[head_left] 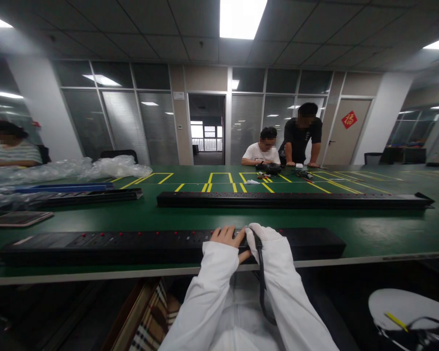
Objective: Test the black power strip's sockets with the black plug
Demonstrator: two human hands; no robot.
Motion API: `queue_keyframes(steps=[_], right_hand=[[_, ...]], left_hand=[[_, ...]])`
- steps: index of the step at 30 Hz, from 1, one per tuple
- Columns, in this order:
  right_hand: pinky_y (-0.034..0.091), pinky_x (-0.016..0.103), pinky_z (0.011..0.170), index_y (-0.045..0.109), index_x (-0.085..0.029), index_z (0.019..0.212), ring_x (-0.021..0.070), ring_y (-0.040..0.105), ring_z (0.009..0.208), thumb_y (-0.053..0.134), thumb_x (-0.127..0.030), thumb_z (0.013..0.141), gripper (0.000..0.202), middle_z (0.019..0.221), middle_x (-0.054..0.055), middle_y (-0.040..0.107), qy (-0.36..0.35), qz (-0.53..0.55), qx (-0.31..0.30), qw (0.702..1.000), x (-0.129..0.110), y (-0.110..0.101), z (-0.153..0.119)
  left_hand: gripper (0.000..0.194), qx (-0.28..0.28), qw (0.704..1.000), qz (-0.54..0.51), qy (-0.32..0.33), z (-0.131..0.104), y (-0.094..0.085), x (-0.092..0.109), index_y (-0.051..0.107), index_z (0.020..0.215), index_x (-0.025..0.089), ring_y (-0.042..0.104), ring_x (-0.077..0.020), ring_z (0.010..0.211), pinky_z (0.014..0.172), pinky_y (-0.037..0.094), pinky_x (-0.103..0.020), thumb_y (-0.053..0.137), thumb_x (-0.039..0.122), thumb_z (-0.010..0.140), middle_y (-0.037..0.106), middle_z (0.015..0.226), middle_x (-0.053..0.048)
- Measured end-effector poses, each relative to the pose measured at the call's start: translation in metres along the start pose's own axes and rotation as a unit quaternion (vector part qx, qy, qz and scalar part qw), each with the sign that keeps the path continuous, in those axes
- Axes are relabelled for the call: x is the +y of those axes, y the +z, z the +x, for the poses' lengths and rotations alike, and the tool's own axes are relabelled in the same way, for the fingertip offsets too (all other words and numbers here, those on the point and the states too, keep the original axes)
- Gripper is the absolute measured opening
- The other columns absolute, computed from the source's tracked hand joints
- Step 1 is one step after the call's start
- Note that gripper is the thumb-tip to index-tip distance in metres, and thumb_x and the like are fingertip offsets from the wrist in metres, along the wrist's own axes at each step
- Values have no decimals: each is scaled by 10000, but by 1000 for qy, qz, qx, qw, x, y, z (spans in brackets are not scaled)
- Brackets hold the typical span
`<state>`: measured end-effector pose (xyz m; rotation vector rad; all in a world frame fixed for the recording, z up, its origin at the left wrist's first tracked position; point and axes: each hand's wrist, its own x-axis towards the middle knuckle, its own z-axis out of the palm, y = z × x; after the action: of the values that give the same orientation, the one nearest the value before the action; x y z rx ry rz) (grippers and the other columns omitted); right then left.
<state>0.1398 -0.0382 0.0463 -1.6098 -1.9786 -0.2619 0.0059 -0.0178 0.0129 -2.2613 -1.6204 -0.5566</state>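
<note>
head-worn view, facing forward and down over table (113, 214).

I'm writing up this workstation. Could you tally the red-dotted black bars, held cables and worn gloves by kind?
Red-dotted black bars: 2 (near bar, far bar)
Held cable: 1
Worn white glove: 1
Total: 4

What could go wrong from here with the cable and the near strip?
The black cable hangs past the table edge from the right hand, so it could snag and tug. The near black strip lies close to that edge; a hard push or pull might shift it. The hands, left included, hide the spot being worked, so a misalignment could go unseen.
</note>
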Motion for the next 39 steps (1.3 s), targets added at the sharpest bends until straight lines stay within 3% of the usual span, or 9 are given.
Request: queue_keyframes(steps=[9,18,27,39], right_hand=[[251,222,535,599,-296,838,104,500,580,316,-491,839,343,633,-26,592,1,-13,-1,1000,2,3,14],[220,238,555,608,-288,858,116,519,624,309,-464,836,348,666,4,594,-2,-46,21,999,6,13,13],[214,225,531,572,-275,811,103,509,603,338,-485,822,314,673,-31,607,-12,-22,-7,1000,8,10,17],[211,257,588,621,-287,864,122,503,664,346,-416,834,305,703,-8,623,-3,-57,67,996,6,20,10]], left_hand=[[565,-5,1000,7,-3,1,5,-1,437,1236,320,477,-284,1092,883,356,-425,538,516,716,517,1229,-92],[548,1,1000,4,-2,0,3,-1,449,1229,322,472,-281,1098,895,348,-418,545,491,716,520,1223,-92],[563,-6,1000,5,-9,0,0,0,454,1226,312,469,-278,1101,902,346,-411,567,493,706,519,1228,-94],[566,0,1000,11,5,-1,1,-1,438,1240,317,483,-285,1081,884,362,-422,546,505,716,515,1228,-96]])
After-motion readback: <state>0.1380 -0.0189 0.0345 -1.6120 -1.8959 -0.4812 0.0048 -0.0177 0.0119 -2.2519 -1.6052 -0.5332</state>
